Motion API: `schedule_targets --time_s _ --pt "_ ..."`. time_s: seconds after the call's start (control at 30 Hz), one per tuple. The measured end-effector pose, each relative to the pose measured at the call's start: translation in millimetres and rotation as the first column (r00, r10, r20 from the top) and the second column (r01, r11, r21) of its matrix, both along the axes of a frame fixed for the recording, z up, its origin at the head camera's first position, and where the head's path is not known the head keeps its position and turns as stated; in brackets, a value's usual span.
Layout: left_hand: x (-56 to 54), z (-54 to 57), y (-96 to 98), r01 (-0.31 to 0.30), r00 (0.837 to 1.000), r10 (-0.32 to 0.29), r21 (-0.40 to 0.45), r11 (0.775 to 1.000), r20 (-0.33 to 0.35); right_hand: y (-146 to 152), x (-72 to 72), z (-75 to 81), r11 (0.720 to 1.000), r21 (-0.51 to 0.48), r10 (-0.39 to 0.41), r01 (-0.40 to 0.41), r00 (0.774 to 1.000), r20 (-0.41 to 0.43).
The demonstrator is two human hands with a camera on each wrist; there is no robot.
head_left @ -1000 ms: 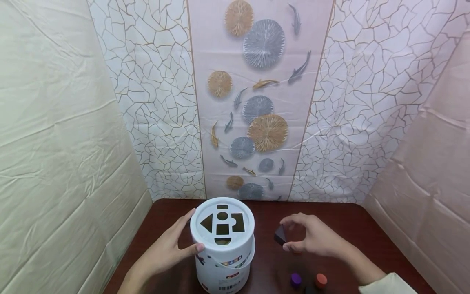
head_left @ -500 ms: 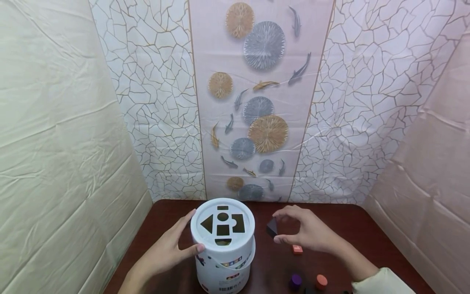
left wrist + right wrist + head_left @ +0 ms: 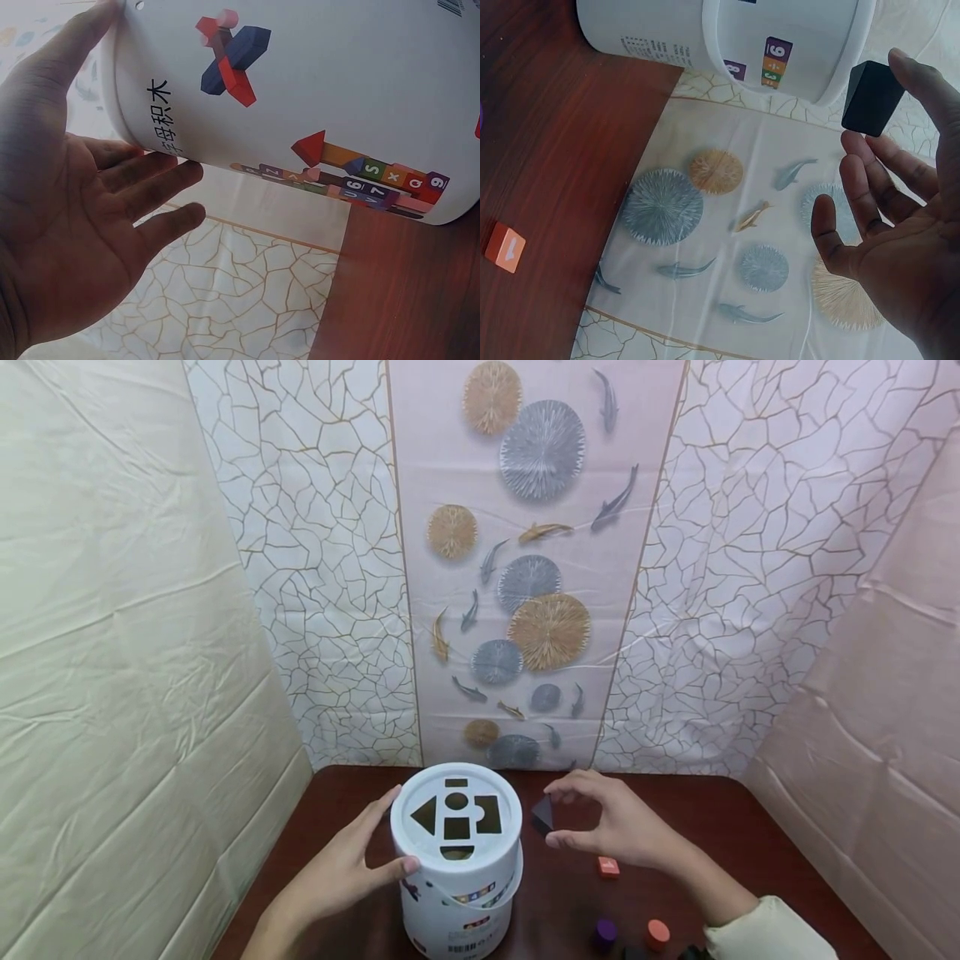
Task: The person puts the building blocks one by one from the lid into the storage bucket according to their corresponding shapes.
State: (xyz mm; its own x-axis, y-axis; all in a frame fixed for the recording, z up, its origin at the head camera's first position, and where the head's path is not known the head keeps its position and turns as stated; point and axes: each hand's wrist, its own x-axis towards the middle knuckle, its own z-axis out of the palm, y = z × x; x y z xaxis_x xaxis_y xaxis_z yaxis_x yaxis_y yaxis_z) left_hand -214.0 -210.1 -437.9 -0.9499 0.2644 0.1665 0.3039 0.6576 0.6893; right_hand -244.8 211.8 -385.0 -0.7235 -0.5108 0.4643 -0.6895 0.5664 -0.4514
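A white bucket (image 3: 431, 914) with printed block pictures stands on the table. Its white lid (image 3: 401, 839) has cut-outs: a triangle, a circle, a square and several other shapes. My left hand (image 3: 341, 864) holds the bucket at its upper left side, thumb at the front rim and fingers round the side. To the right of the bucket, my right hand (image 3: 633, 822) pinches a dark triangular block (image 3: 542, 817) between thumb and fingertips. In the right wrist view the block (image 3: 874, 97) is held near the lid's edge, apart from it.
On the dark red-brown table (image 3: 555, 893) lie an orange block (image 3: 608, 867) with a white mark, a purple round block (image 3: 604, 932) and an orange round block (image 3: 657, 933). Dark pieces (image 3: 693, 953) are cut off at the bottom edge. Patterned cloth (image 3: 510, 610) hangs behind.
My right hand has moved left and slightly up with the triangular block, closer to the bucket. The orange marked block has come into fuller view. My left hand stays on the bucket.
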Motion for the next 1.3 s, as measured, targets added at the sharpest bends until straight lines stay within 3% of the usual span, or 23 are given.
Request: schedule_targets --time_s 0.6,1.0,1.3 --pt "-1.8 5.5 -1.2 0.003 1.0 -0.003 -0.057 0.998 -0.009 -40 -2.7 11.1 0.999 -0.013 0.047 -0.047 0.999 -0.023" --pt "-2.4 5.7 -2.2 0.022 0.999 -0.025 -0.063 0.998 -0.047 -73 -9.7 13.8 0.997 -0.01 0.073 -0.073 0.997 0.014" --pt "-1.5 5.5 -2.4 0.021 0.999 -0.023 -0.05 0.999 -0.036 -95 -16.3 14.4 0.998 0.02 0.065 -0.067 0.995 0.074"
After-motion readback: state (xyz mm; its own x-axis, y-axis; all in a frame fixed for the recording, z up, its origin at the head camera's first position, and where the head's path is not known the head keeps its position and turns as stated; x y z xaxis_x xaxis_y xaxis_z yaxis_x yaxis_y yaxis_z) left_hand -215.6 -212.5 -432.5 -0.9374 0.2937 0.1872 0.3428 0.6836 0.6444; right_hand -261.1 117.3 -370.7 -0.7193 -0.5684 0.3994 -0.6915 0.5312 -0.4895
